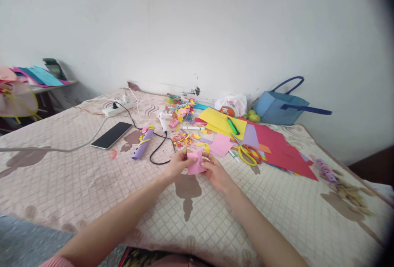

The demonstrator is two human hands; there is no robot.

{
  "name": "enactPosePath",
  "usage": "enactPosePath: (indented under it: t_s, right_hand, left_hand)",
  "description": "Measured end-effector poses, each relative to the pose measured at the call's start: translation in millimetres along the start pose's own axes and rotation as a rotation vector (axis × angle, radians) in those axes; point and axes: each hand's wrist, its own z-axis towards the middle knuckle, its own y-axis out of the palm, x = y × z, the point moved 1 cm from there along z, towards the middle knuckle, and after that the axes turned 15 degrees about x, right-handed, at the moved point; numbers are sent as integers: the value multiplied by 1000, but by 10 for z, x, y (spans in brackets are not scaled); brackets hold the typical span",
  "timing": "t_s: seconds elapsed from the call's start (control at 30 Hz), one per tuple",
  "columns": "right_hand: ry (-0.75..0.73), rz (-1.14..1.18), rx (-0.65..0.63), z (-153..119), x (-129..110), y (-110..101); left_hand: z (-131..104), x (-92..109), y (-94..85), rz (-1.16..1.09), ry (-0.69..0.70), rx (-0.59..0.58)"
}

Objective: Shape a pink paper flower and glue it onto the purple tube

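Between my two hands is a small piece of pink paper (193, 167), held just above the tablecloth. My left hand (178, 163) pinches its left side with the thumb on top. On the right side, my right hand (216, 171) grips it the same way, fingers behind the sheet. Past my hands lie yellow and orange paper scraps (184, 139). More pink paper (221, 144) rests a little to the right, close to scissors with yellow handles (247, 156). Left of my hands lies a purple paper roll (143, 143) with yellow trim. A white glue gun (163, 122) stands behind it.
A dark-screened tablet (112, 134) and a white power strip (118, 109) with cables lie at left. Yellow sheets (215, 121) bear a green utility knife (233, 125). Red sheets (277, 146), a blue bag (278, 107) and peanuts (352, 193) are at right.
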Motion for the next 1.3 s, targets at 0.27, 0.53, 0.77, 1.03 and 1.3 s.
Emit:
enactPosePath:
  t_s: [0.27, 0.53, 0.77, 1.03, 1.3]
  right_hand:
    - [87, 21, -94, -16, 8, 26]
    - [106, 84, -34, 29, 27, -3]
    - [75, 51, -39, 32, 22, -13]
    - [87, 42, -90, 50, 34, -35]
    - [117, 135, -83, 81, 42, -58]
  left_hand:
    - [35, -51, -38, 36, 12, -18]
    - [3, -28, -13, 33, 6, -61]
    - [19, -52, -22, -32, -21, -69]
    - [8, -71, -17, -55, -78, -94]
    - [-6, -17, -10, -127, -151, -77]
